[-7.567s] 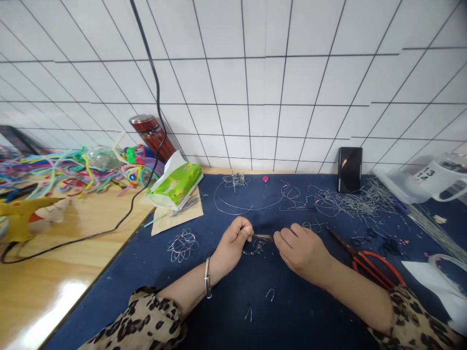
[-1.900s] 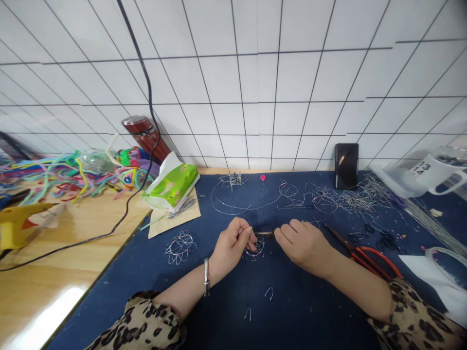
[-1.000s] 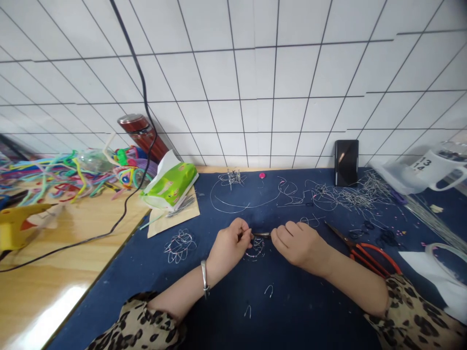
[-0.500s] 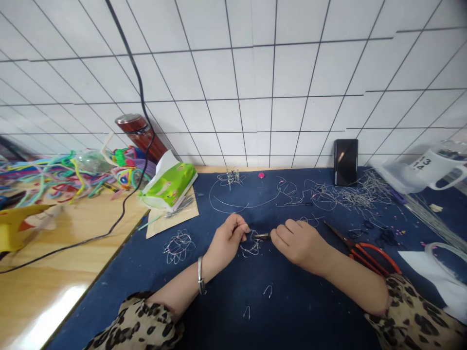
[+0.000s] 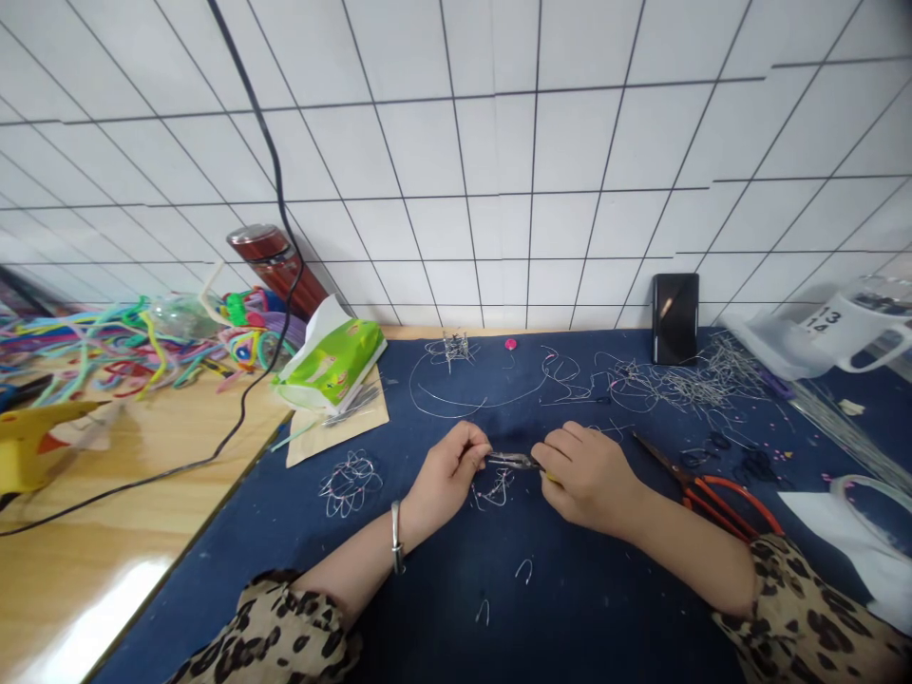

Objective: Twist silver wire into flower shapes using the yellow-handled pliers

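Observation:
My left hand (image 5: 456, 465) pinches a piece of thin silver wire (image 5: 493, 488), bent into loops with small pink bits on it. A pair of pliers (image 5: 523, 463) is in my right hand (image 5: 588, 475), its jaws pointing left at the wire by my left fingertips. Whether the jaws are closed on the wire I cannot make out. To the left of my left hand lies a flower-shaped wire piece (image 5: 351, 484). Two short bent wires (image 5: 523, 570) rest on the dark blue mat (image 5: 584, 608) below my hands.
Orange-handled scissors (image 5: 719, 499) lie right of my right hand. Behind are loose wires (image 5: 705, 375), a phone (image 5: 675, 319) against the tiled wall, and a white mug (image 5: 855, 323). A tissue pack (image 5: 332, 361), red flask (image 5: 277, 271) and yellow glue gun (image 5: 35, 442) are left.
The pliers' jaws have moved left, closer to my left fingertips, and more of the tool shows. My right hand has turned slightly. My left hand has barely moved.

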The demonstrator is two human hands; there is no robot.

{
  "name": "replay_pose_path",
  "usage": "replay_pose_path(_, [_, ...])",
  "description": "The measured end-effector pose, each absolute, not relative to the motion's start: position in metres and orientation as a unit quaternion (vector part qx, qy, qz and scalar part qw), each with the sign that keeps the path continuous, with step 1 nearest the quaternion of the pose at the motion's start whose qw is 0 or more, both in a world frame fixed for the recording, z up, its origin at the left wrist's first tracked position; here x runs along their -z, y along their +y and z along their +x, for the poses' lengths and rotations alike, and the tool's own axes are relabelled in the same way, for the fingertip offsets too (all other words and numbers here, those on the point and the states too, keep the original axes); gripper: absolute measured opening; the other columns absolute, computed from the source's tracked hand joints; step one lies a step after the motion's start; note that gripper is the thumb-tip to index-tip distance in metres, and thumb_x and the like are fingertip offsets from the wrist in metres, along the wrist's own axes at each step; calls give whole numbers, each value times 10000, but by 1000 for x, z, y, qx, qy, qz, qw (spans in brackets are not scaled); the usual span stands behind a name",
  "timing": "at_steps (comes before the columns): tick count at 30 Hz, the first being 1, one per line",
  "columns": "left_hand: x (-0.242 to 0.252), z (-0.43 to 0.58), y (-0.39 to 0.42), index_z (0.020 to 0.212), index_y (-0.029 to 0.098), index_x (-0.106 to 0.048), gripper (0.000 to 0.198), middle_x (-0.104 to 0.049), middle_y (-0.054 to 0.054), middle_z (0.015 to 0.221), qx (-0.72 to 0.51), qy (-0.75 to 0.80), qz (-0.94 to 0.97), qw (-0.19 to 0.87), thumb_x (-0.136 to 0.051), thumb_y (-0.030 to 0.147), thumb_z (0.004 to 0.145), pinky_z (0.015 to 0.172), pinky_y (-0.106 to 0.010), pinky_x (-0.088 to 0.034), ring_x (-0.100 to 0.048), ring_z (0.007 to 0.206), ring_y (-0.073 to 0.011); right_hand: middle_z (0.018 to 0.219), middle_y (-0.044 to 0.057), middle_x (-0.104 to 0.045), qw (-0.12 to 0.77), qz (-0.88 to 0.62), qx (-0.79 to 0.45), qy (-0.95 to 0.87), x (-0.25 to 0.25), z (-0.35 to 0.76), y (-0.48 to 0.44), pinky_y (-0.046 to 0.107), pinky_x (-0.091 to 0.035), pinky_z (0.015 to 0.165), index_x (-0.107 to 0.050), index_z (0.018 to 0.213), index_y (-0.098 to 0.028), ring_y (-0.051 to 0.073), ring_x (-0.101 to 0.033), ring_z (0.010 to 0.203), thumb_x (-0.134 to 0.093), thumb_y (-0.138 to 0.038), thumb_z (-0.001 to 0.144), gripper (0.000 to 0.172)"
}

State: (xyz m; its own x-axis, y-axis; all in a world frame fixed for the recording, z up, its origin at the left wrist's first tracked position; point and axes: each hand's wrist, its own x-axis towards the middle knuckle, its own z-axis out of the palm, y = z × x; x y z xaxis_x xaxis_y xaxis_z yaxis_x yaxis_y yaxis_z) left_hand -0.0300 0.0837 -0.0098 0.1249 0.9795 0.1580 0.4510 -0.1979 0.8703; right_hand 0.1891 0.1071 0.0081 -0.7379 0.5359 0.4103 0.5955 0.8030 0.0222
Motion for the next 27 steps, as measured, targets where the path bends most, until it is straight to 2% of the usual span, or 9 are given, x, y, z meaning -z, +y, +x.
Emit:
replay_pose_path(5, [11, -30, 84, 813, 184, -507, 116, -526, 1, 741, -399, 522, 676, 334, -421, 210, 887, 641, -255, -382, -481, 661, -134, 763, 45, -526, 181, -277, 60, -942, -8, 193, 112, 300, -305, 647, -594, 854, -165, 169, -394, 732, -483, -176, 756, 149])
replay_pose_path(15, [10, -31, 83, 837, 183, -499, 122, -532, 20, 685, -388, 532, 670, 343, -405, 225, 902, 635, -252, -383, -489, 627, -124, 776, 45, -532, 151, -276, 53, -948, -6, 196, 116, 303, -311, 665, -593, 886, -168, 175, -398, 746, -484, -175, 758, 169])
replay_pose_path(23, [12, -31, 85, 818, 187, -477, 116, -527, 26, 687, -397, 540, 663, 335, -398, 206, 901, 624, -247, -399, -498, 612, -116, 805, 45, -545, 180, -317, 19, -931, -8, 195, 117, 289, -319, 681, -600, 898, -170, 172, -417, 772, -493, -153, 727, 203])
replay_pose_path(27, [14, -31, 84, 810, 188, -474, 116, -522, 24, 696, -397, 547, 668, 310, -397, 188, 898, 619, -247, -396, -494, 610, -115, 778, 27, -544, 137, -311, -26, -940, -14, 199, 120, 274, -316, 668, -598, 873, -188, 158, -423, 754, -505, -145, 683, 216])
